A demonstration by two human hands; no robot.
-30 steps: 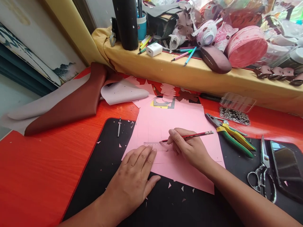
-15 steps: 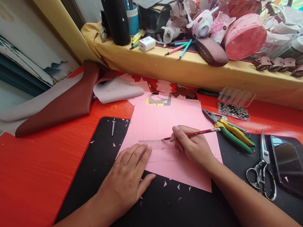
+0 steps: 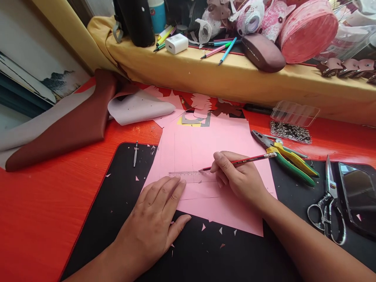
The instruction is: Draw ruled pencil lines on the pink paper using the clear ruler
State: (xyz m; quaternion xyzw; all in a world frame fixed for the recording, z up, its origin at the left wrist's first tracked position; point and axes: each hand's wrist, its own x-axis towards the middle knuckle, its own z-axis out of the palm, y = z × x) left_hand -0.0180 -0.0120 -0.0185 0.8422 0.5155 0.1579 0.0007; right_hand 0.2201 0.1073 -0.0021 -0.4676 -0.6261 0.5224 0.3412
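Note:
A pink sheet of paper lies on a black mat. Across it lies a clear plastic ruler. My left hand rests flat with fingers stretched out, their tips pressing the ruler's left part and the paper. My right hand is closed round a red pencil, whose tip touches the paper at the ruler's upper edge. Faint pencil lines cross the sheet.
Yellow-and-green pliers, scissors and a dark phone lie to the right. A small metal tool lies on the mat's left. Brown leather covers the red table. A cluttered yellow ledge runs behind.
The view has tilted down slightly, so everything sits higher. Both hands, the ruler and the pencil keep almost the same pose on the paper.

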